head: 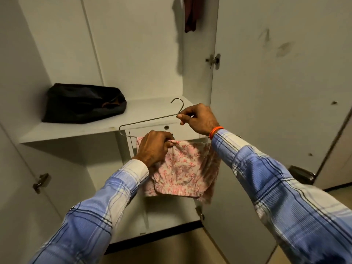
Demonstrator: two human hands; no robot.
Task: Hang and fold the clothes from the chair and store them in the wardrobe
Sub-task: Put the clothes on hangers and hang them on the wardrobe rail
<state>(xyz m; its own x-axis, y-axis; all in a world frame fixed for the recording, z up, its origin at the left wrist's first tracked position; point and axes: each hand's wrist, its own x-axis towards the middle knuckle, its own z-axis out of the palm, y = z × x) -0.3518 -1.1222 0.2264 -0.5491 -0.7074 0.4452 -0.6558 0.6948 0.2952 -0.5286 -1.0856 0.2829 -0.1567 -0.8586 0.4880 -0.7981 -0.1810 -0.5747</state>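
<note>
One black bag sits on the wardrobe shelf. The left hand pinches one pink flowery cloth draped over one wire hanger, lying sideways below the shelf, hook up. The right hand fingers pinch its neck.

Garment on the hanger: pale pink with a small red floral print. Hanger: bare silver-grey wire. Sleeves: blue and white plaid with thin dark lines. Wristband: orange. Wardrobe: off-white panels. Bundle on shelf: black. Hanging cloth at top: dark maroon.
</note>
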